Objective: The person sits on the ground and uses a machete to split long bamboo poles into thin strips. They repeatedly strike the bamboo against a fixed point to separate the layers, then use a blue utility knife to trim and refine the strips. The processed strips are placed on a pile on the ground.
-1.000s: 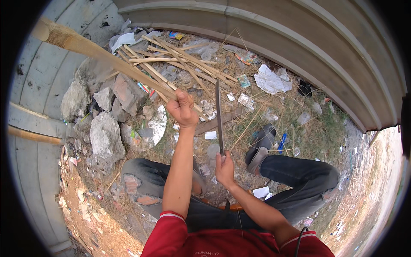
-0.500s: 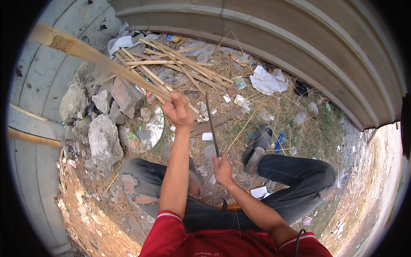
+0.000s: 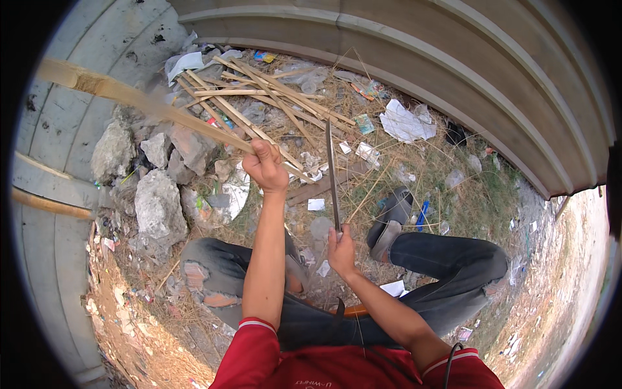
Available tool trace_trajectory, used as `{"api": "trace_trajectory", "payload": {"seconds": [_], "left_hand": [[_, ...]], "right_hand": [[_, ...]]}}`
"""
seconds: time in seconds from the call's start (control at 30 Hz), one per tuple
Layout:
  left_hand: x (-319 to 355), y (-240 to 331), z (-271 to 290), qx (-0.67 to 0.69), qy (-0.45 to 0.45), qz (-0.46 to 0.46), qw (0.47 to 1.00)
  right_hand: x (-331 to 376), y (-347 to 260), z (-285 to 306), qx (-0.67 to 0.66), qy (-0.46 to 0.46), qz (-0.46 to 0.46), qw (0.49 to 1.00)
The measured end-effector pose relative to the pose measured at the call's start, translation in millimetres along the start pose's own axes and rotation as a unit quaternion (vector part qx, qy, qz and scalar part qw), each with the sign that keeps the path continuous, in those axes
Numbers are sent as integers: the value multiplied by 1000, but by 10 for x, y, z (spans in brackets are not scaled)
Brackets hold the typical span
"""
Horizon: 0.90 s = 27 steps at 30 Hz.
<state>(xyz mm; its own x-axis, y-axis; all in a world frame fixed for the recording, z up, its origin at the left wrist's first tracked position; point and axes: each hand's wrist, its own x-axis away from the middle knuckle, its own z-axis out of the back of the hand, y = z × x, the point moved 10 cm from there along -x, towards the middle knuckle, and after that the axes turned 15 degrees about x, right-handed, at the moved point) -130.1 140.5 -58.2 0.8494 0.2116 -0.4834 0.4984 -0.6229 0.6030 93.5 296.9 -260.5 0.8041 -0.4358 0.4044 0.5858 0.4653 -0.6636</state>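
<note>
Stick (image 3: 178, 117), knife (image 3: 333, 172) held.
Left grip (image 3: 265, 168) clamped on stick, towards 10 o'clock; right grip (image 3: 341, 251) wrapped on knife, towards 12.

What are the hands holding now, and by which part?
Left hand: a wooden stick, near its thinner end. Right hand: a knife, by the end nearest the body.

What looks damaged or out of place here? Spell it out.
The jeans are frayed and torn at the left knee. Beyond the left hand, wooden strips lie criss-crossed in a jumble, and ragged white paper litters the dry grass like dropped rubbish.
</note>
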Motion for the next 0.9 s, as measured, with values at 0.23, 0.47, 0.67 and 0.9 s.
{"api": "trace_trajectory", "payload": {"seconds": [0.23, 0.47, 0.67, 0.9], "left_hand": [[23, -20, 61, -21, 12, -16, 1000], [-16, -76, -21, -34, 21, -5, 999], [-66, -137, -119, 18, 43, 57, 997], [-70, -220, -279, -25, -25, 69, 997]], "right_hand": [[-150, 744, -334, 70, 19, -40, 997], [-520, 741, -258, -3, 111, 51, 992], [-394, 788, -249, -85, 57, -27, 994], [-274, 551, -192, -44, 37, -13, 998]]}}
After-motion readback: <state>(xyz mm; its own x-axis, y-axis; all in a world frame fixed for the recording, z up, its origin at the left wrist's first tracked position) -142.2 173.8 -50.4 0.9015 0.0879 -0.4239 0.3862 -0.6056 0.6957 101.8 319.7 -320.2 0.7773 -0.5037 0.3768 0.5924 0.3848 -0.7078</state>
